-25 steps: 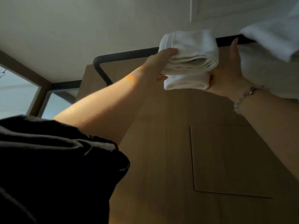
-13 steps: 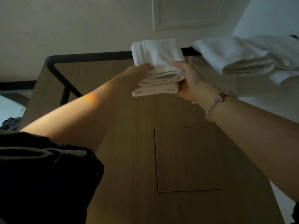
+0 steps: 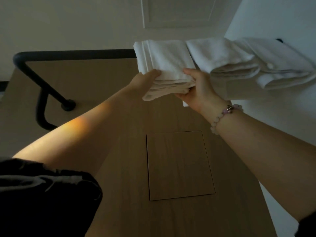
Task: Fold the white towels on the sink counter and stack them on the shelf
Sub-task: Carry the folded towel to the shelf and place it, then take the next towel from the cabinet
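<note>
Folded towel point(image 3: 165, 64) between left hand point(image 3: 145, 82), right hand point(image 3: 200, 89)

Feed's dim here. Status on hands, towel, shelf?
Left hand and right hand both grip folded towel, raised at black rail. Other folded towels lie just right of it, close.

Ahead of you rises a wood-grain wall point(image 3: 119, 211) with 1 square inset panel point(image 3: 179, 165) cut into it. Above it you see a pale ceiling point(image 3: 68, 23) with 1 framed white hatch point(image 3: 177, 12). You wear 1 beaded bracelet point(image 3: 229, 109).
</note>
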